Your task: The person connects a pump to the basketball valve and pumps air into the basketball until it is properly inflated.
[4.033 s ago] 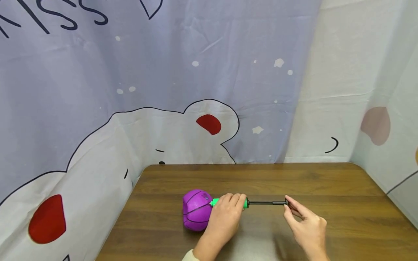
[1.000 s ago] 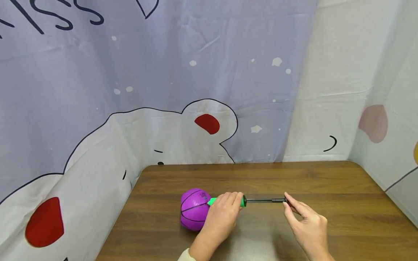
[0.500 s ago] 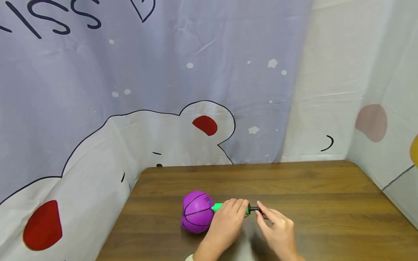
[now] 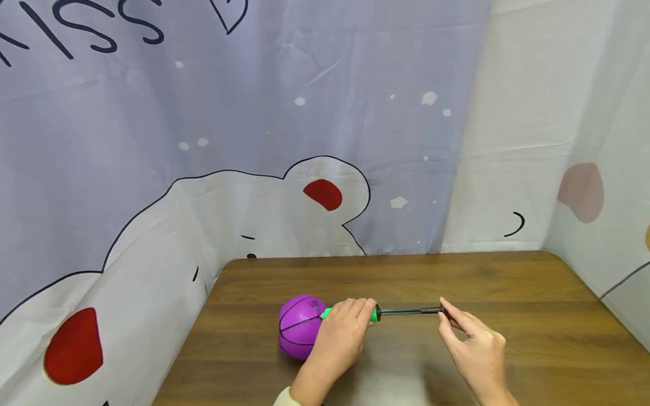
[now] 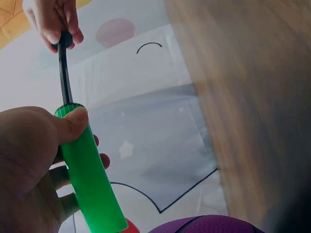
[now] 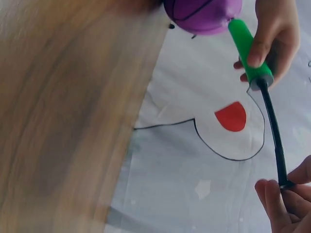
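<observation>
A purple ball (image 4: 299, 332) with black basketball lines sits on the table, its surface mostly round. The nozzle end of a green hand pump (image 6: 243, 41) meets the ball's right side. Around the pump's green barrel (image 5: 92, 179), the fingers and thumb of my left hand (image 4: 342, 332) are wrapped. My right hand (image 4: 477, 344) pinches the black end knob of the plunger rod (image 4: 403, 311) between thumb and fingertips. That rod is drawn far out of the barrel, as both wrist views also show.
The wooden table (image 4: 533, 316) reaches back to a hanging cloth (image 4: 396, 146) printed with white bears. More cloth (image 4: 604, 169) hangs along the right side.
Half a second ago the plunger was pushed nearly all the way in; my right hand has since pulled it out to the right. The ball looks rounder than 4 seconds ago.
</observation>
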A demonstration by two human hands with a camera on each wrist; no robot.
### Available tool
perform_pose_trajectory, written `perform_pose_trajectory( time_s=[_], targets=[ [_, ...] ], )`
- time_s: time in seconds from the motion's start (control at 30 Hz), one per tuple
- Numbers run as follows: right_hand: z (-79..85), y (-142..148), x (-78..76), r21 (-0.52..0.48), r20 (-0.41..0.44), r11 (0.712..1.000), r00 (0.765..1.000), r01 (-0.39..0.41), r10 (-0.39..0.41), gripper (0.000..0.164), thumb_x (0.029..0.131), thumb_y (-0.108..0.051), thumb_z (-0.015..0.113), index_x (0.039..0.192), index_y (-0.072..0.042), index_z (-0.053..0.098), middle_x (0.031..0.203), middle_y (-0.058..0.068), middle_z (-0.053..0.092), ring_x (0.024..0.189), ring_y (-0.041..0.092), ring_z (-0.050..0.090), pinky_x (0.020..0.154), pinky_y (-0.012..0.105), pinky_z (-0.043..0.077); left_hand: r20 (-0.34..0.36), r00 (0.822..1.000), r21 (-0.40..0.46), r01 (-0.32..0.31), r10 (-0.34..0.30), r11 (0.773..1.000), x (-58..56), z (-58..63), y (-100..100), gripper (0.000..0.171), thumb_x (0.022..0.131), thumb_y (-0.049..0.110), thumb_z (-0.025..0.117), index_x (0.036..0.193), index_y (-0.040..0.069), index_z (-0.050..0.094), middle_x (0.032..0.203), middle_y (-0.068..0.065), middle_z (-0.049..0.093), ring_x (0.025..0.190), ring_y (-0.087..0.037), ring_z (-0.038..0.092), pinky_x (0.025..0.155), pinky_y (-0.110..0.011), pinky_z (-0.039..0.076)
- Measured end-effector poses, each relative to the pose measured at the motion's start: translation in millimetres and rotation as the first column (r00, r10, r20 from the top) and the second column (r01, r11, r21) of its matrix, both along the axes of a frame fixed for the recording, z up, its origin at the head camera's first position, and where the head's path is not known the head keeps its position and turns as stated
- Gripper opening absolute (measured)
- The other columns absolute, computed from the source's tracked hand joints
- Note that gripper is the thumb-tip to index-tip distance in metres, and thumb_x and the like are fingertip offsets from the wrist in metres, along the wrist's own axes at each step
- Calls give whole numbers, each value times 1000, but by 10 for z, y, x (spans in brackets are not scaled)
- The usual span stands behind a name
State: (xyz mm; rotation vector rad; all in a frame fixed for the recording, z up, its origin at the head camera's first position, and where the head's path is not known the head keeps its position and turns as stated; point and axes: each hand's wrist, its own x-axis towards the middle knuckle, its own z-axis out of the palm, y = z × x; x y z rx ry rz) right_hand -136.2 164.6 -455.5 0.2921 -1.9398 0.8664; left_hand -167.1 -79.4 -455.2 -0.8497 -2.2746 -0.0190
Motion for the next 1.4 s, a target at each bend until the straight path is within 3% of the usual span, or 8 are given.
perform_pose_trajectory(
  time_s=[0.27,0.47,0.63,0.77,0.9,1.0,1.13,1.4],
  targets=[
    [-19,-53,19,-41,-5,999,1000,-16,16,33,74,5,78,105,-6,80,92,9,78,89,-18,61,61,4,49,-55,998,24,23,-22,999,-20,-33,9,32,91,22,70,118,8,62,106,0,67,96,-16,64,88,-28,55],
    [-125,-290,10,-30,-53,999,998,-33,31,33,71,6,79,103,-2,79,94,9,78,77,7,74,76,4,50,-106,993,1,52,-52,999,-26,-51,99,29,85,12,69,113,7,65,101,-1,67,89,-16,63,83,-28,55],
    [-229,-483,22,2,-25,994,994,-107,107,34,70,9,79,104,2,78,94,12,78,70,20,75,76,7,53,-99,993,-17,65,-67,998,12,-88,167,31,84,22,78,110,9,68,98,2,68,86,-14,63,80,-27,55],
    [-262,-516,19,-14,-28,986,986,-167,167,34,70,10,78,104,2,78,93,14,77,71,16,75,76,8,53,-86,992,-2,91,-91,996,27,-93,187,30,86,25,77,111,11,68,98,4,68,86,-12,63,80,-26,55],
    [-250,-433,-4,-3,-77,984,981,-178,178,21,85,-8,73,103,1,78,94,12,77,73,16,75,80,8,52,-66,991,36,118,-116,992,15,-76,153,28,90,27,71,114,13,67,102,6,69,90,-11,64,84,-26,56],
    [-220,-326,-25,15,-125,989,981,-147,148,26,90,-19,66,101,0,79,94,11,78,73,17,75,82,7,51,-50,991,59,123,-120,991,-8,-64,103,29,91,30,68,115,13,66,104,7,69,92,-11,64,86,-25,55],
    [-163,-176,-36,3,-153,995,984,-97,97,24,83,-14,67,98,1,79,91,11,78,72,14,75,84,4,48,-34,994,86,108,-106,990,-26,-53,12,33,88,29,72,116,13,66,104,5,69,92,-12,64,85,-26,55],
    [-98,-18,-9,-25,-115,998,992,-52,49,30,72,0,73,100,-3,80,87,12,77,86,-10,68,83,1,45,-18,996,111,92,-90,990,-51,-18,-84,37,84,27,79,115,13,67,105,5,70,93,-13,65,86,-27,55]
  ],
)
